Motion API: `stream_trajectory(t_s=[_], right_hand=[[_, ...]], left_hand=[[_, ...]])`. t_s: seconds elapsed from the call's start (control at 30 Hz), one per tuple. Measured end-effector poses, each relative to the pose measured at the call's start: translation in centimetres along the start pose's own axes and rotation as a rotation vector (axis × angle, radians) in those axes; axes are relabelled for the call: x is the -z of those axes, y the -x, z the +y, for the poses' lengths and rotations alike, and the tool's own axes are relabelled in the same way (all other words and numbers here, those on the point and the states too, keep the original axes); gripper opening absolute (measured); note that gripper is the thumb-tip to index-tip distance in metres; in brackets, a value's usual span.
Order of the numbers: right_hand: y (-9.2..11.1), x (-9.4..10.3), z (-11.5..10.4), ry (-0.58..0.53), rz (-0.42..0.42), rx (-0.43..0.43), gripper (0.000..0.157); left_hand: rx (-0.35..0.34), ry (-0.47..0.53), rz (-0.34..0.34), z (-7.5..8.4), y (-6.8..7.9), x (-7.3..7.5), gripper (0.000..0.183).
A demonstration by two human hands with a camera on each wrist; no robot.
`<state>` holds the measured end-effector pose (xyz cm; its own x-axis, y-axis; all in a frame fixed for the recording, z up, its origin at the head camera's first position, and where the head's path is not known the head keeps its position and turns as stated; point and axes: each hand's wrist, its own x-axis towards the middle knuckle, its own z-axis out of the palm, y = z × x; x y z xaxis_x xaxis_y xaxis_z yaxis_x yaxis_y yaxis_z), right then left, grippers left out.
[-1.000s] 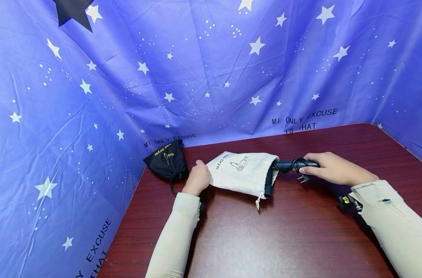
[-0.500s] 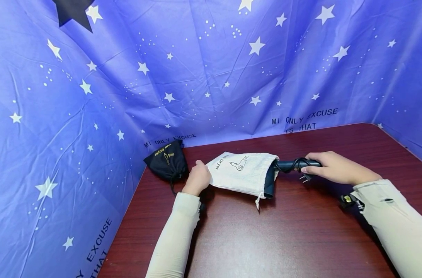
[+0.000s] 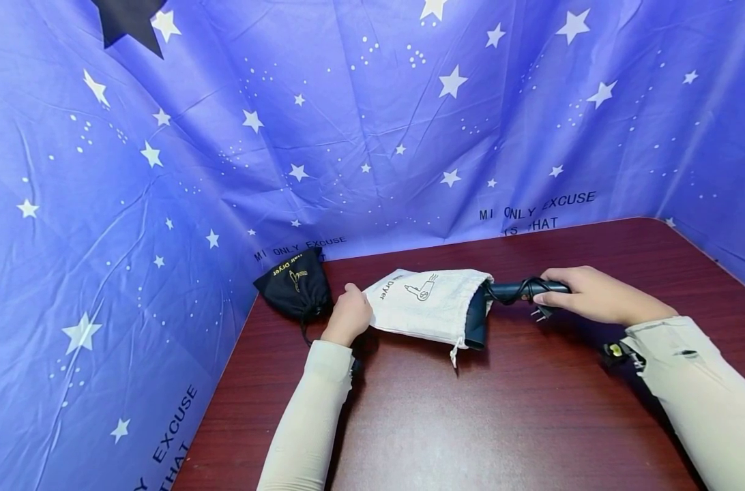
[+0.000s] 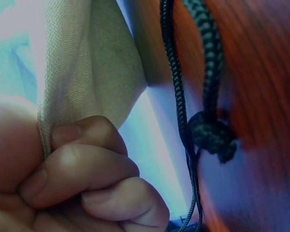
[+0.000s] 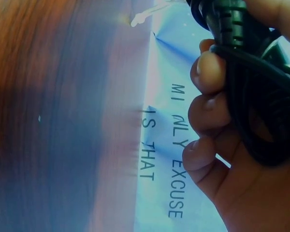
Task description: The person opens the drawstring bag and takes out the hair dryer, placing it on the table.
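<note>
In the head view, a white cloth drawstring bag (image 3: 421, 307) stretches between the left hand (image 3: 350, 316) and right hand (image 3: 596, 296), a dark hair dryer (image 3: 506, 292) jutting from its mouth. Left wrist: curled fingers pinch the bag's fabric. Right wrist: fingers curl around the handle and looped black cord (image 5: 267, 155).

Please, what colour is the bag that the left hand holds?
Off-white, with dark printing; the bag shows best in head view.
</note>
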<state>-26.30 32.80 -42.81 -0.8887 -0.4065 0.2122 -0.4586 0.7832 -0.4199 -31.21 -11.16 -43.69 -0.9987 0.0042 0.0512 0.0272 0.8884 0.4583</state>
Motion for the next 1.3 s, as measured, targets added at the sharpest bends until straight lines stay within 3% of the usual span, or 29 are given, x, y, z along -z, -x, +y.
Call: stream_trajectory(t_s=[1.3], right_hand=[[0.52, 0.78, 0.60, -0.025, -0.029, -0.029, 0.011]], left_hand=[[-0.025, -0.039, -0.007, -0.23, -0.19, -0.17, 0.039]])
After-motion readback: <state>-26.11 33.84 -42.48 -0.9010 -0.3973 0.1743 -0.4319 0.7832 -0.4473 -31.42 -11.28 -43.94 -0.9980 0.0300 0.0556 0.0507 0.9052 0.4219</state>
